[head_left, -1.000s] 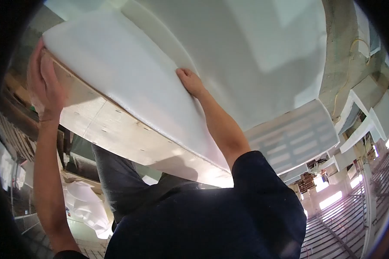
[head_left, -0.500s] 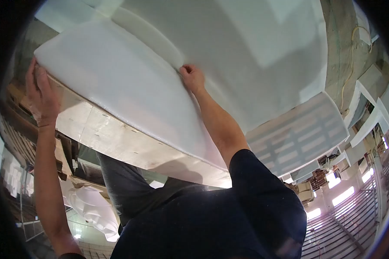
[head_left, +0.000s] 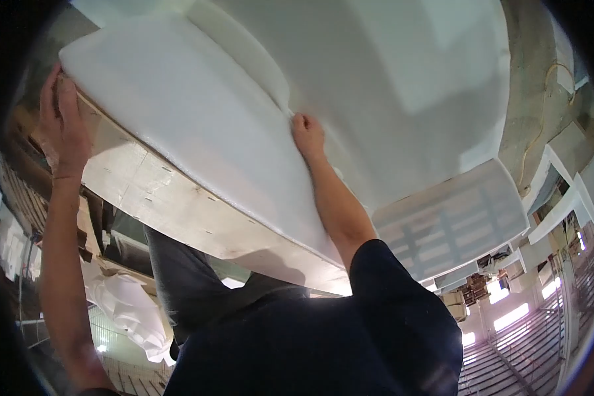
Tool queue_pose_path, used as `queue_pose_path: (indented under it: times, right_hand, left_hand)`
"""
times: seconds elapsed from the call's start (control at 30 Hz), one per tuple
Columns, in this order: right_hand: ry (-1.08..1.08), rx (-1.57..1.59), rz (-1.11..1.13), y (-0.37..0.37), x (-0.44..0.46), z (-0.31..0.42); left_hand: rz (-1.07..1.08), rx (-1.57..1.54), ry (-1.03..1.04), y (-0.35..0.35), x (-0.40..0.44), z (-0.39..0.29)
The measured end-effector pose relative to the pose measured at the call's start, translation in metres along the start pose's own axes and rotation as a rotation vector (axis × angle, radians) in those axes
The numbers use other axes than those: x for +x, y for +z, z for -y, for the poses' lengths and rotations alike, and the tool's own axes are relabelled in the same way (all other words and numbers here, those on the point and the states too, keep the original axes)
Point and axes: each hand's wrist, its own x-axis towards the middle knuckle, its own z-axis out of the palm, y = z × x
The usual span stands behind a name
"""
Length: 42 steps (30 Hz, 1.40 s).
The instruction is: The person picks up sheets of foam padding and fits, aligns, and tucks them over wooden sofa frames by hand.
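Note:
A wide white padding sheet (head_left: 198, 112), like wadding, lies over a rounded form with a pale wooden side board (head_left: 171, 198) below its near edge. My left hand (head_left: 66, 142) rests at the far left corner of this form, its fingers stretched along the edge and apart. Along the crease between the form and a larger grey-white padded surface (head_left: 376, 112), my right hand (head_left: 308, 137) is closed in a pinch on the sheet's edge. The fingertips are partly hidden, so the exact fold between them does not show.
To the right, a padded panel (head_left: 449, 221) shows slats through its thin cover. A yellowish hose (head_left: 541, 122) runs over the floor beyond. White wrapped shapes (head_left: 129, 313) and wooden pieces (head_left: 30, 204) stand at the left.
My right hand has shifted slightly right and down in view, still closed at the crease. The left hand stays at the corner. The view has tilted a little.

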Motion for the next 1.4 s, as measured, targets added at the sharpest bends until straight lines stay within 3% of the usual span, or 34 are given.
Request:
queue_pose_path:
  times: [0.1,0.23,0.33,0.43,0.53,0.63,0.73,0.83,1.03,1.13,1.23,1.4]
  right_hand:
    - [-0.04,-0.088,0.145,-0.008,0.002,-0.009]
    - [0.128,-0.145,0.368,-0.016,0.02,0.007]
    - [-0.077,-0.268,0.265,-0.001,0.015,0.01]
    - [-0.085,-0.166,0.226,0.005,0.011,0.004]
    - [0.019,-0.18,0.398,-0.011,0.024,0.015]
    - [0.008,-0.391,0.423,-0.009,0.024,0.031]
    - [-0.221,0.013,-0.149,0.016,0.003,0.051]
    - [-0.274,-0.023,-0.103,0.025,0.02,0.069]
    - [-0.247,-0.198,0.25,0.025,0.041,0.077]
    - [-0.264,-0.392,0.216,0.035,0.053,0.092]
    - [-0.058,-0.425,0.013,0.062,0.058,0.102]
    - [-0.189,-0.541,0.257,0.048,0.082,0.108]
  left_hand:
    - [0.008,0.018,0.135,0.007,-0.008,0.022]
    - [-0.064,-0.196,-0.113,0.006,-0.002,-0.008]
    - [-0.037,-0.187,-0.165,0.003,-0.001,-0.015]
    - [-0.019,-0.094,-0.218,0.001,-0.001,-0.014]
    - [-0.053,-0.158,-0.227,0.004,-0.002,-0.012]
    - [-0.051,-0.159,-0.185,0.0,-0.001,-0.016]
    - [-0.042,-0.17,-0.208,-0.006,0.003,-0.029]
    - [0.04,-0.128,-0.219,-0.01,0.005,-0.027]
    - [-0.081,-0.153,-0.081,-0.003,0.003,-0.024]
    - [-0.088,-0.185,-0.051,-0.005,0.006,-0.024]
    - [-0.084,-0.075,-0.085,-0.009,0.007,-0.03]
    - [-0.045,-0.107,-0.127,-0.008,0.003,-0.028]
